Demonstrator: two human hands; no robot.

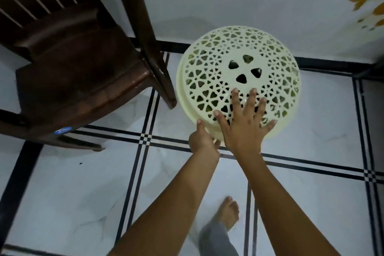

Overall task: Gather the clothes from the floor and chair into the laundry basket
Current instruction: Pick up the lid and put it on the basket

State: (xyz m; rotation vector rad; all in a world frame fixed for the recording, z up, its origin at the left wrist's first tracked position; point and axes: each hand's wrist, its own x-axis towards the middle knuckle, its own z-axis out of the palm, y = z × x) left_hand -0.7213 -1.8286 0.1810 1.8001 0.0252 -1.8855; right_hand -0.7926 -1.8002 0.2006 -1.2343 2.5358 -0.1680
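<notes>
1. Chair [68, 58]: dark brown plastic, directly left of the basket, its near front leg almost touching the basket rim. Seat looks bare; no clothes visible on it.
2. Left hand [202, 138]: at the basket's near-left edge, thumb up on the rim, fingers tucked under the lip. Grip is closed on the rim of the lid or basket; can't tell which.
3. Laundry basket [239, 81]: cream, round, on the tiled floor [72, 183] right of the chair, seen from above with a domed, perforated lid [216, 64] covering it. Greenish shapes show through the holes, probably clothes inside, not clear.
4. Handling, as a guess: thin moulded plastic, light, stiff but a bit flexy, smooth. Lattice holes and the three bigger centre holes give finger purchase. Best hold is the rim, two hands on opposite sides.
5. Orientation: opening and lid face straight up at the camera. The top-down outline is round, with no long axis in plan. The main axis is vertical.
6. Right hand [244, 129]: flat on the lid's near side, fingers spread apart, palm pressing down, not clamped on anything.
7. No loose clothes in view on the floor around the basket. A bare foot [228, 212] is near the bottom edge, below the basket.
</notes>
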